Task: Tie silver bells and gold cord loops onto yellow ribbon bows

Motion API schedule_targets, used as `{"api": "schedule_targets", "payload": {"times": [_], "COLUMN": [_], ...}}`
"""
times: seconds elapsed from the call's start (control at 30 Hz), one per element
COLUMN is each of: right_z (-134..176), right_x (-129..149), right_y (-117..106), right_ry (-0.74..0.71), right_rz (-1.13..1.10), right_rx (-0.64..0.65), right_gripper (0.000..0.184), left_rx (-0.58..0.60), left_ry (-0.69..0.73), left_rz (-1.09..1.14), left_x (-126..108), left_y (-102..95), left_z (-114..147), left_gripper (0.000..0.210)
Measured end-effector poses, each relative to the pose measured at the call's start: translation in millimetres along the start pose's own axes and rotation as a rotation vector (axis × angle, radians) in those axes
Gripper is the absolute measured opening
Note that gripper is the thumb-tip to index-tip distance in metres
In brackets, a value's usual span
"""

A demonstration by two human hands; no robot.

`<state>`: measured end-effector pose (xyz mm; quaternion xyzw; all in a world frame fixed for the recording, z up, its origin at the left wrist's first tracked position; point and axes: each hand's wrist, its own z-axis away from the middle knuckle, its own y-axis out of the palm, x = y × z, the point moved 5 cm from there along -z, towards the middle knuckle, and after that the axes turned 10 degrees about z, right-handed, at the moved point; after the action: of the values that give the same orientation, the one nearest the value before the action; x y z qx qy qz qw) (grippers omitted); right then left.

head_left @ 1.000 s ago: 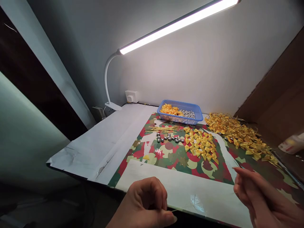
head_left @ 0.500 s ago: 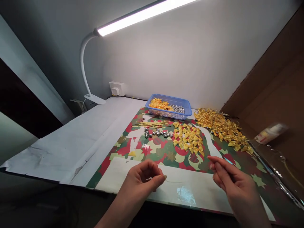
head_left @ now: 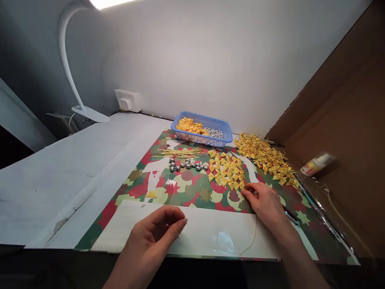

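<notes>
My left hand [head_left: 156, 237] hovers over the white strip at the front of the mat, thumb and forefinger pressed together. Whatever is between those fingertips is too small to make out. My right hand [head_left: 266, 206] has its thumb and fingertips together at the near right edge of a cluster of small yellow ribbon bows [head_left: 227, 168]. From beneath that hand a thin pale cord [head_left: 254, 237] trails down across the white strip. Left of the bows lie several silver bells or beads [head_left: 188, 164], and behind those a bundle of gold cords [head_left: 180, 153].
A blue basket [head_left: 201, 140] of orange-yellow bows and silver beads stands by the wall. Corded gold bows [head_left: 267, 156] are heaped at the right, near a white bottle [head_left: 317, 164] and a cardboard side [head_left: 337, 112]. A white lamp [head_left: 67, 60] stands at left.
My right hand has moved forward and left to the edge of the yellow bows, the cord trailing beneath it. My left hand stays pinched near the front. The view has shifted.
</notes>
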<state>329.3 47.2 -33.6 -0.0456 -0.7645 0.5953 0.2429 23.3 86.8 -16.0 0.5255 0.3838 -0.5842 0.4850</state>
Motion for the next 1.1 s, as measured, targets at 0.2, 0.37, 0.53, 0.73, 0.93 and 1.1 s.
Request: {"api": "schedule_targets", "payload": {"times": [0.2,0.37,0.53,0.73,0.93,1.1], "right_z": [10,54,96,100,96,104], "right_x": [16,52,87,90,91,101], "right_y": [-2,-27,-25,-26,-14,-1], "right_ry": [-0.117,-0.296,-0.512,-0.313,-0.024,0.089], "right_rz": [0.038,-0.072,-0.126,-0.519,-0.958,-1.126], "right_rx": [-0.091,-0.256,-0.342,-0.214,0.224,0.337], "right_gripper": [0.021,0.02,0.011,0.01,0.035,0.039], "left_rx": [0.077,0.138,0.299,0.305,0.316,0.329], "left_ry": [0.034,-0.052,-0.027,-0.109,-0.251,-0.296], "left_rz": [-0.005,0.12,0.323,0.369,0.38,0.409], "left_x": [1,7,12,5,7,7], "left_y": [2.3,14.8,39.1,43.3,44.7,45.8], "left_z": [2,8,12,15,22,25], "left_gripper": [0.018,0.019,0.032,0.008,0.012,0.012]}}
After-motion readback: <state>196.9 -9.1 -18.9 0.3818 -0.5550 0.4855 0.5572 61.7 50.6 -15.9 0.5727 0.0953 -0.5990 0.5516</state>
